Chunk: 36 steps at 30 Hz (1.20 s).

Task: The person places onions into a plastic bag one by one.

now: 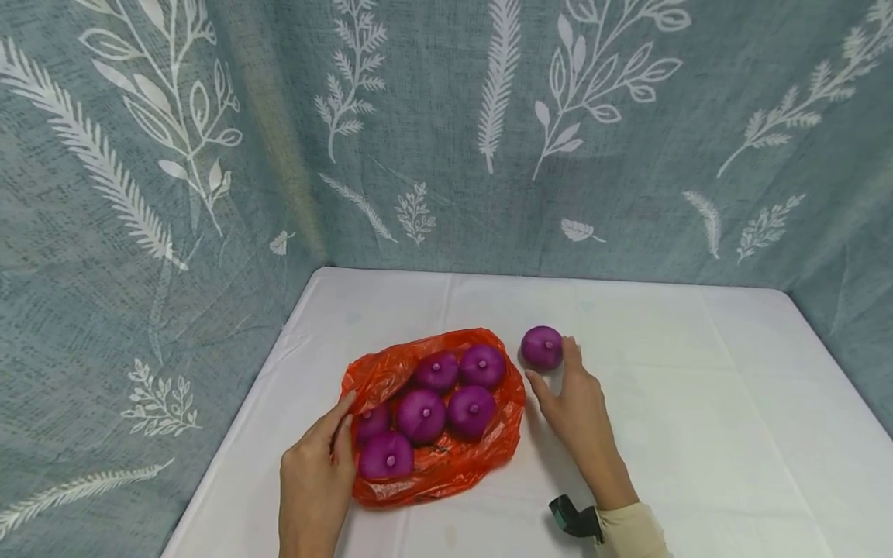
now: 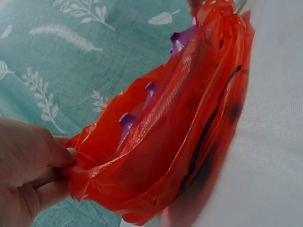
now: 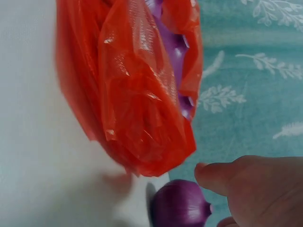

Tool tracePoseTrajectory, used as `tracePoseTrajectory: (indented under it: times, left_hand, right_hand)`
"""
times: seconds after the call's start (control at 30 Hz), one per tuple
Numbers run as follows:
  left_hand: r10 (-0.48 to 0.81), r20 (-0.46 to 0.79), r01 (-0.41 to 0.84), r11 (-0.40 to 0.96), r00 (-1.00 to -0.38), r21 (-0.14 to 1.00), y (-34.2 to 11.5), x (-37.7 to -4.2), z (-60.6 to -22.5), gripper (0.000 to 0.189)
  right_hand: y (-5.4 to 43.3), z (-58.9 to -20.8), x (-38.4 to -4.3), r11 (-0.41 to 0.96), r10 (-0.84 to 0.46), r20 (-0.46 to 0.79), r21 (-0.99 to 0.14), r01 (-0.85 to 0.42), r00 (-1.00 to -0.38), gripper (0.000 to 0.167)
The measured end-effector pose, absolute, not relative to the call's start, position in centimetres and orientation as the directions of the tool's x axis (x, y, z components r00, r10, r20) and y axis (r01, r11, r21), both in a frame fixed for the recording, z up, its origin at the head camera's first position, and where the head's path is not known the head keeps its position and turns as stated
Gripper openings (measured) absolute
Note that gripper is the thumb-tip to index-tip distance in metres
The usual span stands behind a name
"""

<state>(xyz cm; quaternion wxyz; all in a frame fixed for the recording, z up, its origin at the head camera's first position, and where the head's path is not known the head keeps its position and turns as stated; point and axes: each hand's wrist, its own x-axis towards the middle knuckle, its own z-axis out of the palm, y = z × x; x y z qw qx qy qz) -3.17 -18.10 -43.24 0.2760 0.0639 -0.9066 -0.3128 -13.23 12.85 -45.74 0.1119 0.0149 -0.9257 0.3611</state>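
Note:
A red plastic bag (image 1: 446,480) lies with its mouth spread wide, and several purple onions (image 1: 422,416) sit inside it. At the bag's left rim my left hand (image 1: 317,465) pinches the plastic between thumb and fingers; the left wrist view shows the gathered edge (image 2: 78,182) in that grip. One loose onion (image 1: 541,348) rests on the table just beyond the bag's right side. Beside it is my right hand (image 1: 579,403), thumb and fingers spread apart around its near right side. In the right wrist view the thumb (image 3: 215,177) is right by the onion (image 3: 180,205).
A white cloth covers the table (image 1: 698,403), which extends to the right of the bag. Behind and at the sides hangs a blue-green curtain (image 1: 432,139) with white leaf prints. A black strap mount (image 1: 575,518) is on my right wrist, by a beige sleeve (image 1: 633,531).

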Motion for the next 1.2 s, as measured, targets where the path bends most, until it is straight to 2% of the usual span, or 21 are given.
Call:
tracePoseTrajectory:
  times: [0.4,0.93,1.2]
  left_hand:
    - [-0.273,0.494,0.088,0.802,-0.826,0.591,-18.4,-3.3,-43.7,0.039]
    - [-0.277,0.494,0.079,0.807,-0.824,0.585,-18.7,-3.4,-43.6,0.038]
    - [-0.280,0.495,0.076,0.809,-0.822,0.582,-18.7,-3.5,-43.7,0.038]
  right_hand:
    - [12.5,-46.6,-15.0,0.766,0.027,0.180,-0.636,-0.095,-0.983,0.092]
    - [13.0,-47.1,-16.7,0.728,0.035,0.201,-0.676,-0.113,-0.979,0.085]
    - [13.3,-47.5,-17.1,0.710,0.040,0.187,-0.696,-0.104,-0.982,0.086]
